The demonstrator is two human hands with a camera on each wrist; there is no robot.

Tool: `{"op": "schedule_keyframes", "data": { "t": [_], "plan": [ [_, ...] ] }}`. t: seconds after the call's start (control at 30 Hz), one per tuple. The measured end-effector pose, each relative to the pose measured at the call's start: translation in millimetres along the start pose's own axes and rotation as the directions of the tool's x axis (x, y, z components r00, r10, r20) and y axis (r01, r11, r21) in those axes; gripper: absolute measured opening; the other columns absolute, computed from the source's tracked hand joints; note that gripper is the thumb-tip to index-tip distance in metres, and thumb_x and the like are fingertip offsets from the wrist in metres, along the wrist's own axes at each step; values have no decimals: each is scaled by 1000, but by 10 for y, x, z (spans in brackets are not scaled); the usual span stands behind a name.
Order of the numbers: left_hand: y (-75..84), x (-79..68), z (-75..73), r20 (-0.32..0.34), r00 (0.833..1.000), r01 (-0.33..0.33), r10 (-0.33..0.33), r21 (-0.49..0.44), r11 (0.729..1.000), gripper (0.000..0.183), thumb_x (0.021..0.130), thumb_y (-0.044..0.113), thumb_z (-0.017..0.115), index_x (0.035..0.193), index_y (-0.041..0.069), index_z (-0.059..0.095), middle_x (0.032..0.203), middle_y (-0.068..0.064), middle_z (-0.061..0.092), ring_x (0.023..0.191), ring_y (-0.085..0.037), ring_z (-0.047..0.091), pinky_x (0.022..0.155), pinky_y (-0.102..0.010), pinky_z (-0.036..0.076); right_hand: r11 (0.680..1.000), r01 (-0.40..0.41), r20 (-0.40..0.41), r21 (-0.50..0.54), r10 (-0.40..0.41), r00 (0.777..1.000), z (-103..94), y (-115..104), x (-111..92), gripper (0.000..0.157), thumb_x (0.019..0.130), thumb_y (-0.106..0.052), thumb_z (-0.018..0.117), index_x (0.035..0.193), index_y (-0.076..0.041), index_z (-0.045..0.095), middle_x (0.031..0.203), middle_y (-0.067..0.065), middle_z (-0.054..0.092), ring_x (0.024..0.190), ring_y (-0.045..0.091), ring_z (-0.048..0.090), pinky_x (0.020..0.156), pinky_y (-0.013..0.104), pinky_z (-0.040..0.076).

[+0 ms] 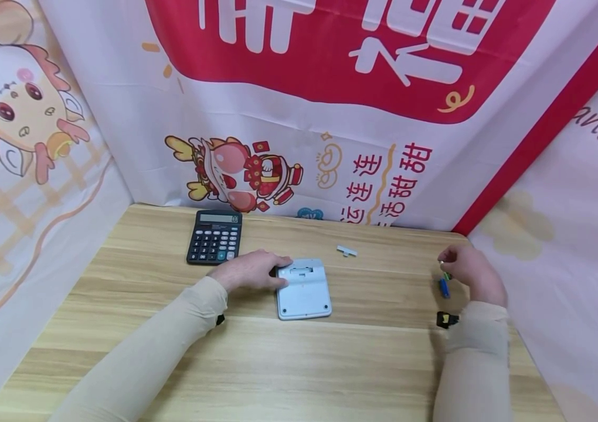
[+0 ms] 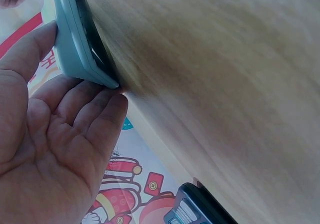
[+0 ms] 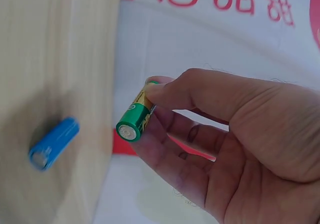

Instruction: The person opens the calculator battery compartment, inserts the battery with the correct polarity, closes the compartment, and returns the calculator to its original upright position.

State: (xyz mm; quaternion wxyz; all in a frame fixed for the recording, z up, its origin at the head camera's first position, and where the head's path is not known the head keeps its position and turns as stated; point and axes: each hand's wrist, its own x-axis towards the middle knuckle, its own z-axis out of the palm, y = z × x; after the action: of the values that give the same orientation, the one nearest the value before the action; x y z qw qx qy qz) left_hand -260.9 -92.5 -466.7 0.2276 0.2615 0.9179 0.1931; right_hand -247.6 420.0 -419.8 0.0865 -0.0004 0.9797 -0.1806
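Observation:
My left hand grips the edge of a light-blue calculator that lies face down, its open battery slot on the far side. In the left wrist view the thumb presses the calculator's back, while the other fingers reach its lower edge. Over at the right of the table, my right hand pinches a green-and-gold battery between thumb and fingers. It is raised off the table, its flat end facing the right wrist camera. Below that hand a blue battery lies on the wood.
A small light-blue battery cover lies behind the calculator, to its right. The black calculator sits at the back left of the wooden table. Printed cloth hangs along the back and both sides.

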Motion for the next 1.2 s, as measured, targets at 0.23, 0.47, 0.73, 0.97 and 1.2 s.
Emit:
{"op": "schedule_keyframes", "data": {
  "t": [0.23,0.47,0.73,0.97,1.2],
  "plan": [
    [1,-4,-7,6,1000,4,-4,-5,1000,66,102,50,67,161,28,45,160,-3,56,121,-18,58,119,-46,48,996,74,-98,-41,-78,992,-11,-296,66,12,94,-7,71,102,1,73,96,18,73,86,28,64,79,43,56],
    [-1,0,-8,9,1000,-2,3,-18,1000,66,102,49,67,161,27,46,160,-2,56,121,-17,59,119,-46,48,995,43,-132,-91,-55,990,-27,-578,31,14,97,-11,71,108,-3,73,101,18,75,89,30,66,85,51,58],
    [-9,11,-7,9,1000,-3,3,-9,1000,66,102,49,66,161,27,45,160,-2,57,119,-16,59,118,-44,49,992,76,-155,-98,-91,984,-20,-882,-31,13,97,-12,71,108,-4,73,104,19,76,91,31,67,85,52,58],
    [-12,17,-7,11,1000,-7,7,0,1000,67,102,50,67,161,28,45,161,-1,55,122,-17,59,120,-46,47,988,134,-141,-72,-143,980,5,-1134,-31,12,96,-6,69,107,-3,72,102,17,75,92,31,67,85,51,58],
    [-8,11,-10,11,1000,-6,6,-2,1000,67,102,50,67,161,28,46,162,-1,54,126,-17,58,122,-47,46,974,203,-160,-96,-217,963,80,-1352,-24,12,95,-3,67,105,-3,74,99,15,74,90,28,66,84,49,58]
  ]
}}
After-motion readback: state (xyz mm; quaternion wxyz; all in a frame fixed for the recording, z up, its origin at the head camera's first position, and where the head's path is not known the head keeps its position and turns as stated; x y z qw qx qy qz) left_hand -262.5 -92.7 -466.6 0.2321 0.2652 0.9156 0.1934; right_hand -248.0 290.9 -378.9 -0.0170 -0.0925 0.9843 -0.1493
